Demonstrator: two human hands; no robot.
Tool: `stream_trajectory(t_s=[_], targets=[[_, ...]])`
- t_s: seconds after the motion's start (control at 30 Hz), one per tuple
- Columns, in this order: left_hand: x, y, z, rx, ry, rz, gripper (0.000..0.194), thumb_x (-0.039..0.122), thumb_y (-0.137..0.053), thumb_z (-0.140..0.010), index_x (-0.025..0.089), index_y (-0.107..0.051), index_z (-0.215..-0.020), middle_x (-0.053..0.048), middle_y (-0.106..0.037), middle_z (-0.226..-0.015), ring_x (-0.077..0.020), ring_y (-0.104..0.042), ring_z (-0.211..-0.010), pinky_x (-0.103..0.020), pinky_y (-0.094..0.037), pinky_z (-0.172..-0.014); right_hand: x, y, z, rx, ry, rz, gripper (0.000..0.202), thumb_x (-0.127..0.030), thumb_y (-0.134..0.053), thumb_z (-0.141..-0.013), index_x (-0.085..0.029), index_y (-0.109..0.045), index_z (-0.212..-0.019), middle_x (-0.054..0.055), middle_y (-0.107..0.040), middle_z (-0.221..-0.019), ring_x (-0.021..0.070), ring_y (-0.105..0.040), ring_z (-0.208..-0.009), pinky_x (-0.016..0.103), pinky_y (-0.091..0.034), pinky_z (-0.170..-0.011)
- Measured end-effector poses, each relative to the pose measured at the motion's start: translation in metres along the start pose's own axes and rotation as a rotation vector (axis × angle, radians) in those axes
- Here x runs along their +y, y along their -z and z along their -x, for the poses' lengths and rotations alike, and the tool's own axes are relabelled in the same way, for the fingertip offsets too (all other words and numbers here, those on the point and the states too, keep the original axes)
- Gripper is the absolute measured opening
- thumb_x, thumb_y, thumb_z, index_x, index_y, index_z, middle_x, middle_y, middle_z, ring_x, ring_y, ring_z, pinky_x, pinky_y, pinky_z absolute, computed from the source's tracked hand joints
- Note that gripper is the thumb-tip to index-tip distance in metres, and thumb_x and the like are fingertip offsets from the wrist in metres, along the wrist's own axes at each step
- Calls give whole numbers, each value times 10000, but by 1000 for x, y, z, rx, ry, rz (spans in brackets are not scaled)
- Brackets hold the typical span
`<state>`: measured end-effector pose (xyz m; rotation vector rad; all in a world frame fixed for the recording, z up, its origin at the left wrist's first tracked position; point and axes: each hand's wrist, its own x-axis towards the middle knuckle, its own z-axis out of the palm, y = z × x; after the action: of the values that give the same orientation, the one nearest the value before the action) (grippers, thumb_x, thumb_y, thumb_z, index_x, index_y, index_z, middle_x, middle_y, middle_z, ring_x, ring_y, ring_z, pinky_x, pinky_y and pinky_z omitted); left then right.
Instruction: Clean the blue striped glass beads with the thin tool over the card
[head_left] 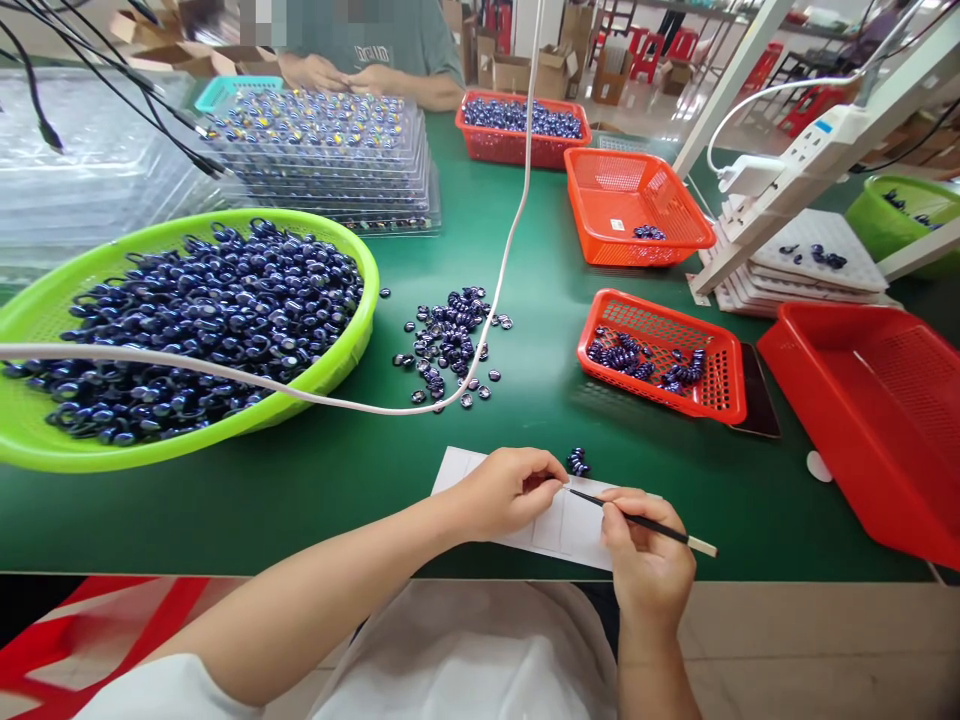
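Note:
My left hand (520, 492) is closed in a pinch above a white sheet (551, 528) with printed lines. Whatever sits between its fingertips is hidden or too small to name. My right hand (649, 552) grips a thin black stick tool (649, 522) with a pale back end. The tool's fine tip meets the fingertips of my left hand. Just past the sheet lies a small cluster of shiny dark-blue pieces (577, 461). Farther off, a loose pile of similar blue pieces (454, 335) is spread on the green table (330, 510).
A green basket (367, 300) heaped with blue pieces stands left. A white cable (517, 220) loops across the table. Red baskets (735, 375) and a red bin (862, 430) stand right. Stacked clear trays (431, 200) are at the back, before a seated person (382, 45).

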<state>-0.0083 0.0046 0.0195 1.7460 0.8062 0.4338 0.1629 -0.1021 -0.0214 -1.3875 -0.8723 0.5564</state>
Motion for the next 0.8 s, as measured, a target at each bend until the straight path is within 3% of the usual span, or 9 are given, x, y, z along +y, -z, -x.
stream_trajectory(t_s=[0.1, 0.23, 0.5, 0.8], targets=[[2, 1, 0, 27, 20, 44, 232, 230, -542, -889, 149, -682, -1055, 15, -608, -700, -103, -482, -608, -209, -379, -576, 2, 0, -1, 71, -22, -47, 129, -216, -748, -797, -202, -626, -835, 66, -722, -862, 170, -653, -687, 246, -448, -477], [-2, -1, -2, 75, 61, 140, 191, 271, -571, -885, 156, -689, -982, 4, -654, -721, -101, -503, -609, -211, -388, -579, 1, -1, -3, 85, -59, -136, 136, -210, -741, -811, -196, -612, -855, 49, -718, -864, 81, -538, -498, 233, -420, -447], [-10, -5, -5, 87, 141, 315, 285, 279, -679, -828, 144, -706, -1078, -38, -705, -874, -128, -594, -726, -232, -477, -665, -2, -1, -4, 73, -78, -199, 141, -205, -739, -817, -197, -609, -871, 41, -716, -872, 78, -548, -505, 234, -427, -462], [-11, -9, -4, 96, 87, 139, 265, 282, -683, -831, 142, -704, -1055, -26, -676, -793, -124, -575, -697, -222, -476, -645, 0, -4, -3, 123, -62, -85, 180, -242, -770, -787, -197, -604, -837, 53, -717, -864, 106, -571, -540, 256, -450, -478]])
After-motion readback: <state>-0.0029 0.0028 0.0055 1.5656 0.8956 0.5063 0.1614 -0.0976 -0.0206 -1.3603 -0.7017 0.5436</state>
